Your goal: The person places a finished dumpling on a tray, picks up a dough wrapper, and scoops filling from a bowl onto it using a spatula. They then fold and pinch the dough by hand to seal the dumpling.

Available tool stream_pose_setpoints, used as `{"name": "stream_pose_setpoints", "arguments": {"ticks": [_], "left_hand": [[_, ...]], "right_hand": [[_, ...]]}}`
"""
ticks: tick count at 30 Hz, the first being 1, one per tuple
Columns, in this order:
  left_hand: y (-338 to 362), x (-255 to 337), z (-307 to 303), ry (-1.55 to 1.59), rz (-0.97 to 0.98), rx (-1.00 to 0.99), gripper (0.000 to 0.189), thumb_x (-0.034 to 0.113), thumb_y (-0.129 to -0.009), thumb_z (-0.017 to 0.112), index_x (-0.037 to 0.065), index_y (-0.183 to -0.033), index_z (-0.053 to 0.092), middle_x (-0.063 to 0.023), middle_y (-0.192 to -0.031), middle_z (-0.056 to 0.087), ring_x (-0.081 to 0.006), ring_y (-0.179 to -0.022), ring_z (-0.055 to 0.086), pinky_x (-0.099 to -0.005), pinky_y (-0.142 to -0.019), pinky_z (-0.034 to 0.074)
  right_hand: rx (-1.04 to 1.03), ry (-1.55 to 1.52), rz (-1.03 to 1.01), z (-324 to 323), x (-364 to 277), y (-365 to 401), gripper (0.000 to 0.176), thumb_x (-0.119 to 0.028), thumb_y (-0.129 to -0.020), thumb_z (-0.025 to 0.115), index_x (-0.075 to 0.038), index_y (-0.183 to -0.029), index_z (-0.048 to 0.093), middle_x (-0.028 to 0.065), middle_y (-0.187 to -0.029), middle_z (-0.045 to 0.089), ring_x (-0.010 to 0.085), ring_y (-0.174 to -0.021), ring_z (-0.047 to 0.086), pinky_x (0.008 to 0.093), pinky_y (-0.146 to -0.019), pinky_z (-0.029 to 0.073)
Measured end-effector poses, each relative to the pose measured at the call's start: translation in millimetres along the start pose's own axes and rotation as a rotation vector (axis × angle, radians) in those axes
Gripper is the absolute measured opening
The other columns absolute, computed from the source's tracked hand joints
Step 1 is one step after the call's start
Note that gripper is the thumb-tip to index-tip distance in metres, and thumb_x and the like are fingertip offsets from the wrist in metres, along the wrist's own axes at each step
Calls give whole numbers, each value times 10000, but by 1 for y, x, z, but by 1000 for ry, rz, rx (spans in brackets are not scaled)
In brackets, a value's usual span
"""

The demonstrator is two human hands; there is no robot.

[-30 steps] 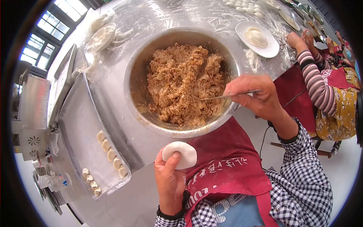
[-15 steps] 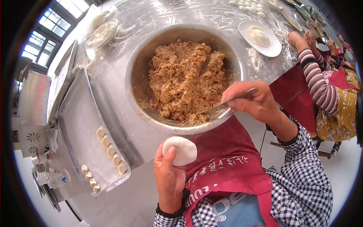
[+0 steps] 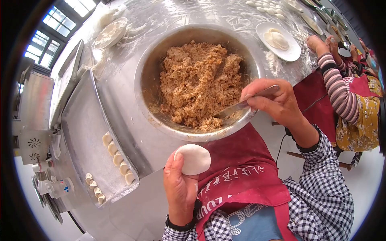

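A round white dumpling wrapper lies in my left hand, held at its left edge by the thumb and fingers, just below the bowl. My right hand grips the handle of a flat metal spatula over the bowl's right rim. The tool's tip is pushed into the brown minced filling, near its lower right edge, so the tip is partly hidden. That filling is heaped in a large metal bowl on the table.
To the left, a metal tray holds rows of folded dumplings. A plate of wrappers stands at the upper right, near a co-worker's striped sleeve. A floury dish is at the upper left. Dough pieces lie at the back.
My right hand has shifted slightly right, and the spatula tip sits a little deeper in the filling. My left thumb has moved from the wrapper's face toward its edge.
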State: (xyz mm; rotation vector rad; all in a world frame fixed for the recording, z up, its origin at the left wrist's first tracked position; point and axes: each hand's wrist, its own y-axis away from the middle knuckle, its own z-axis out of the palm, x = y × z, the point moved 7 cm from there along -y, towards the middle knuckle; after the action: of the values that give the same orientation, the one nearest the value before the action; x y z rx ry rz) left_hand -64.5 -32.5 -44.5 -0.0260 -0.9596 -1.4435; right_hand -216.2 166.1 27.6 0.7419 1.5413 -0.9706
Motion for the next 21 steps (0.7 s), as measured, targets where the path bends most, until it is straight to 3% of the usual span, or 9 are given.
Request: {"name": "stream_pose_setpoints", "arguments": {"ticks": [2,9,11,21], "left_hand": [[0,-1,-1,-4,-6,14,261,149,-906,506,-18,-1105,523,-117,-1041,592,-219,-975,581,-392,-859,483],[-1,-2,1,-11,-6,2,269,149,-906,505,-26,-1111,513,-119,-1047,588,-222,-984,577,-393,-874,474],[-1,-3,3,-18,-6,16,270,148,-906,504,-26,-1112,511,-119,-1047,587,-222,-985,577,-391,-877,473],[-2,-1,-1,-16,-4,13,256,151,-903,509,-19,-1095,516,-115,-1051,584,-221,-994,571,-390,-876,471]], "right_hand": [[-117,135,16,3,-2,3,89,24,-796,604,11,-884,615,21,-776,625,63,-688,572,191,-591,448],[-89,91,-41,14,-17,12,94,41,-796,596,9,-882,614,54,-827,624,71,-720,580,203,-614,457],[-30,-46,-142,19,-21,12,106,48,-796,595,15,-895,615,68,-860,629,86,-755,588,204,-646,467],[-31,-85,-144,17,-9,0,102,38,-810,602,17,-908,620,74,-888,638,90,-792,591,211,-681,473]]}}
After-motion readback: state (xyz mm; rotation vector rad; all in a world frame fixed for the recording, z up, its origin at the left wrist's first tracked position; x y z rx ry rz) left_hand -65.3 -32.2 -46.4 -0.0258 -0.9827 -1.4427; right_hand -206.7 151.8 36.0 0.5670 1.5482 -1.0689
